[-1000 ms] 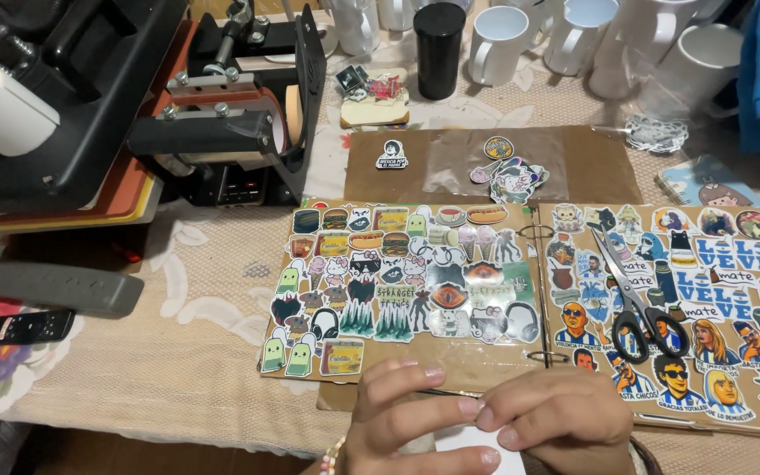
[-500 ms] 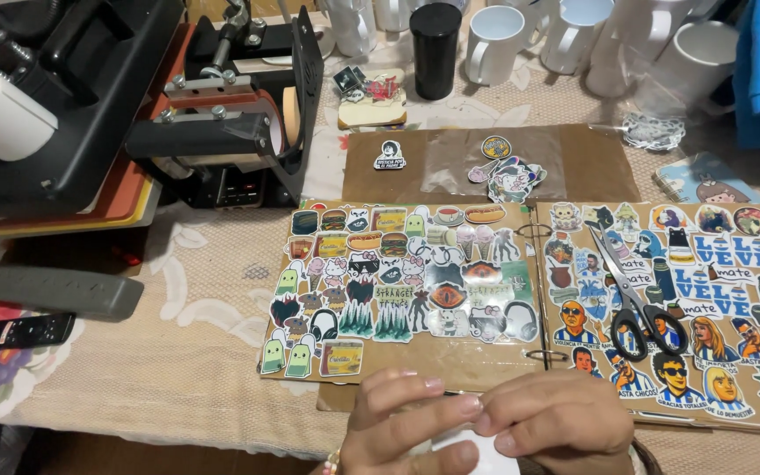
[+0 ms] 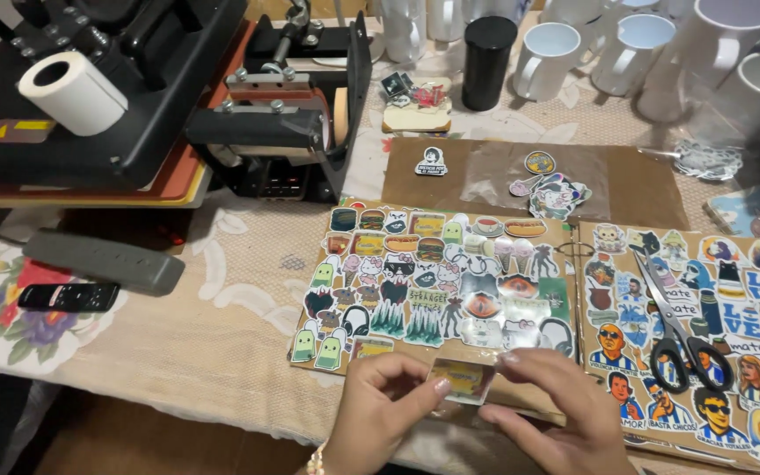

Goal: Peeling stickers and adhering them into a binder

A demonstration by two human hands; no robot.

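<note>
My left hand (image 3: 378,415) and my right hand (image 3: 549,406) both pinch a small rectangular sticker (image 3: 461,381) with a yellow-green picture, at the near edge of the table. Just beyond it lies an open brown album page (image 3: 437,277) covered with several colourful stickers. A second sticker page (image 3: 705,308) lies to the right, with black-handled scissors (image 3: 679,330) resting on it, a little right of my right hand.
A black heat press (image 3: 134,97) with a white roll (image 3: 72,92) fills the far left. White mugs (image 3: 626,48) and a black cylinder (image 3: 488,60) stand at the back. A brown sheet (image 3: 521,176) holds loose stickers. A grey bar (image 3: 103,261) and a black remote (image 3: 68,296) lie left.
My hands have risen slightly into view and parted, so the small sticker between my fingertips now shows. Nothing else on the table has moved.
</note>
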